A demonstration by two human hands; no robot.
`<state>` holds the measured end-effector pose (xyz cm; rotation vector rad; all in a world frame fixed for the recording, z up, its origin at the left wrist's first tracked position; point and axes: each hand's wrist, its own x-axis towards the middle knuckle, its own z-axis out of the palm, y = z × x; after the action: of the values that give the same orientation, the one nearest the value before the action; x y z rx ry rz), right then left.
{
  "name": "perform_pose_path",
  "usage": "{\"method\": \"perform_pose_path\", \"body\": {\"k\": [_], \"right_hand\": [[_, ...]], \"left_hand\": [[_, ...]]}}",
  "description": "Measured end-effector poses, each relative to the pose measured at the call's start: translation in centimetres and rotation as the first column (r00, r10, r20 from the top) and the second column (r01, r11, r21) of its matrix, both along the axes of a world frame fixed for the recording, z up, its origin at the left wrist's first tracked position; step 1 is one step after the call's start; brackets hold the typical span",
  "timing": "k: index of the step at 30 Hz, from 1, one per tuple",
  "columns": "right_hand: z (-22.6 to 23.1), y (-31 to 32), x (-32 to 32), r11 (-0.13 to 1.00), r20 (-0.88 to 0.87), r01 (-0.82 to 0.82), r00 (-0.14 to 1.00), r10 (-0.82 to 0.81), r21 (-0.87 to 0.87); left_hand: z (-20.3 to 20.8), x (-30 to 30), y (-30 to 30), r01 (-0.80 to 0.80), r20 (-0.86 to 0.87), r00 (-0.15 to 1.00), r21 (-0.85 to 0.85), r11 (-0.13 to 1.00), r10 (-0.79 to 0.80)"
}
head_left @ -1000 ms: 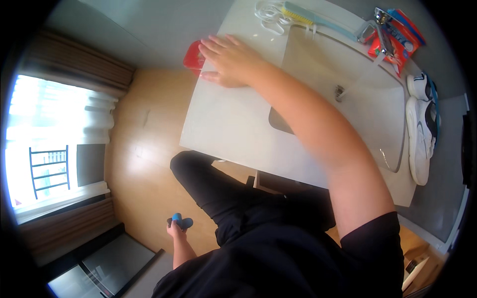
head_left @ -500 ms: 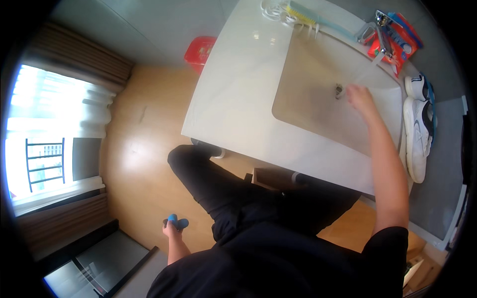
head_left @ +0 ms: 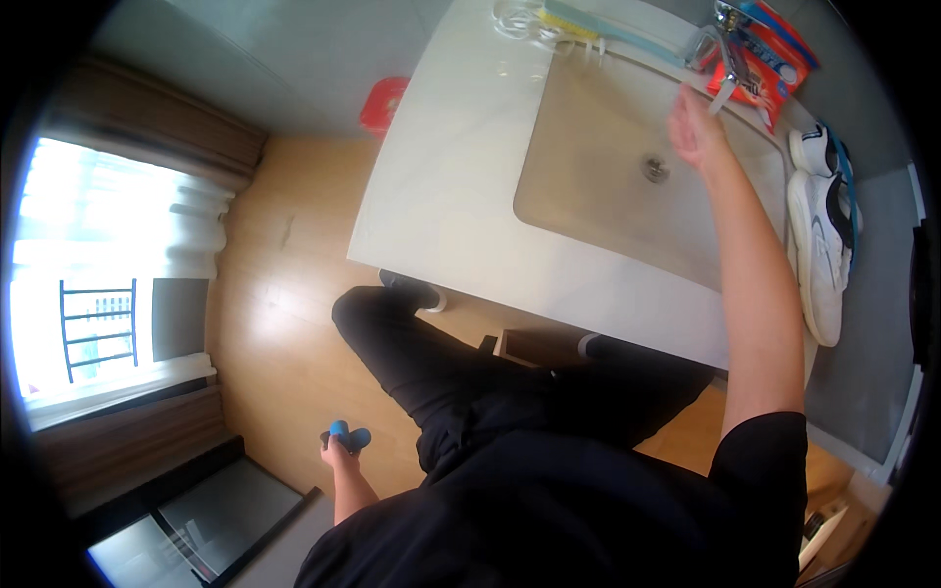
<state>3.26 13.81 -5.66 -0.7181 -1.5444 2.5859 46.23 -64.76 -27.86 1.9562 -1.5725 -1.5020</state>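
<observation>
My right hand [head_left: 698,130] reaches over the beige sink basin [head_left: 588,147], under the metal faucet [head_left: 730,61]. A stream of water [head_left: 722,96] falls by its fingers, which look stretched out with nothing in them. The round drain [head_left: 655,169] shows in the basin floor beside the hand. Away from the counter, low at the left, my left hand [head_left: 339,452] is closed around a small blue and dark grey object with rounded lobes [head_left: 359,438]. What kind of object it is cannot be made out.
White countertop [head_left: 441,196] surrounds the basin. On its far edge lie a pale blue brush with yellow bristles [head_left: 569,20], white cords [head_left: 515,20] and red packets [head_left: 750,83]. White shoes [head_left: 818,255] stand at the right. Behind the counter's left side is a red basket [head_left: 382,103].
My right hand has moved up from beside the drain to the water stream, and its fingers have straightened. The drain is uncovered. My left hand stays where it was.
</observation>
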Motion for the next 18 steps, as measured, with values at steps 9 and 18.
{"method": "perform_pose_path", "body": {"k": [9,18], "right_hand": [[1.8,-1.4,-0.4,0.991,0.013,0.137,0.99,-0.137,0.01],[1.2,3.3,-1.3,0.884,0.006,0.217,0.972,-0.236,-0.415]], "left_hand": [[1.1,1.0,0.1,-0.032,0.02,0.999,0.013,0.999,0.031],[0.6,-0.3,0.3,-0.001,0.038,0.999,0.004,1.0,0.001]]}}
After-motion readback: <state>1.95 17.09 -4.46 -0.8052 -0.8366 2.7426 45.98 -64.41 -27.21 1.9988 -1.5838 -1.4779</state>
